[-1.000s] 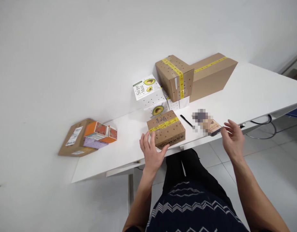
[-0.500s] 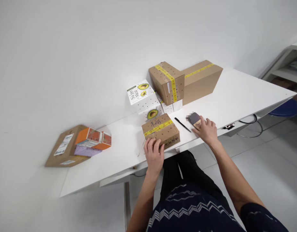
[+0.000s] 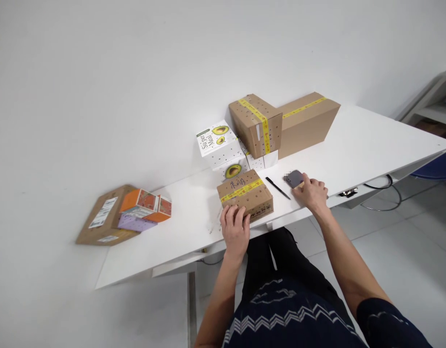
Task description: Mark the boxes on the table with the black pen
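**Two hands on a white table, one on a box and one on a phone**

The left hand [image 3: 235, 231] touches the small brown box [image 3: 245, 193] at its near left corner. Its fingers are bent, but I cannot tell if they grip the box or just rest on it. The small brown box lies near the front edge of the white table [image 3: 368, 145]. It has yellow tape and dark writing on top.

The right hand [image 3: 312, 193] is closed around the phone [image 3: 292, 179], with the thumb on the near side and fingers on the far side. The phone is to the right of the small brown box. Between them lies a black pen [image 3: 277, 188].

Behind the small brown box are white boxes [image 3: 223, 145] with avocado pictures. Just right of their printed top, a spotted brown box [image 3: 258, 126] sits up high, next to a long brown box [image 3: 310, 126].

At the left end, an orange box [image 3: 146, 203] sits on a purple box [image 3: 136, 223], by a brown box with white labels [image 3: 112, 212].
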`<state>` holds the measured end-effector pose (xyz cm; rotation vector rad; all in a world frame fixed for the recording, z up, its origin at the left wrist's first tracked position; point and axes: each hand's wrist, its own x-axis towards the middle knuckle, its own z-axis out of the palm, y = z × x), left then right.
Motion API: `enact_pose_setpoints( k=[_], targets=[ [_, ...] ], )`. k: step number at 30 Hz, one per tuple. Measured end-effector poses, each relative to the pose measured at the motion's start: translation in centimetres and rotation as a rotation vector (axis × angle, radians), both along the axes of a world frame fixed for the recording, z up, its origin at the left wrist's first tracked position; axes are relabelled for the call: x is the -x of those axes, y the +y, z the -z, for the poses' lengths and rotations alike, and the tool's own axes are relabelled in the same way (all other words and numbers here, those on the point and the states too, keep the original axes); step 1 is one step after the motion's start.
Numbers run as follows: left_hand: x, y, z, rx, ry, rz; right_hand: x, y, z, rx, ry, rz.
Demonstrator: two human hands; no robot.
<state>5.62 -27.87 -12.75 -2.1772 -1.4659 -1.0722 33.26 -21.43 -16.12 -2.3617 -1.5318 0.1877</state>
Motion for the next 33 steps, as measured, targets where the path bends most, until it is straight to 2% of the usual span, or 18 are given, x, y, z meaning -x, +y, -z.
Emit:
enact_pose_setpoints(
  k=[7,10,12,15,18,20,24,28,31,33],
  targets=[
    [0.0,0.2,0.1,0.012,-0.015,0.015,-0.6,-0.6,-0.5,-0.027,0.063,0.069],
    [0.1,0.4,0.2,0.010,-0.034,0.028,-1.7,-1.7,-1.0,-0.107,0.229,0.117],
    [0.2,0.5,0.2,0.019,-0.040,0.025,-2.2,-2.7,-1.6,-0.202,0.501,0.157],
    [0.1,0.6,0.2,0.024,-0.033,0.005,-2.0,-4.5,-3.1,-0.321,1.064,0.163],
    [0.0,0.7,0.2,0.016,-0.028,-0.017,-0.4,-6.1,-4.6,-0.307,1.548,0.031],
    [0.0,0.7,0.2,0.017,-0.022,-0.021,0.9,-6.8,-5.1,-0.263,1.718,-0.073],
    [0.1,0.7,0.2,0.025,-0.014,-0.018,2.8,-7.0,-4.8,-0.180,1.812,-0.217],
    [0.2,0.8,0.3,0.013,-0.029,0.006,3.3,-6.8,-4.1,-0.127,1.837,-0.268],
    [0.2,0.8,0.3,0.028,-0.034,0.000,3.0,-6.7,-4.2,-0.142,1.801,-0.237],
    [0.2,0.7,0.3,0.042,-0.030,-0.012,2.6,-6.1,-4.2,-0.191,1.712,-0.145]
  ],
)
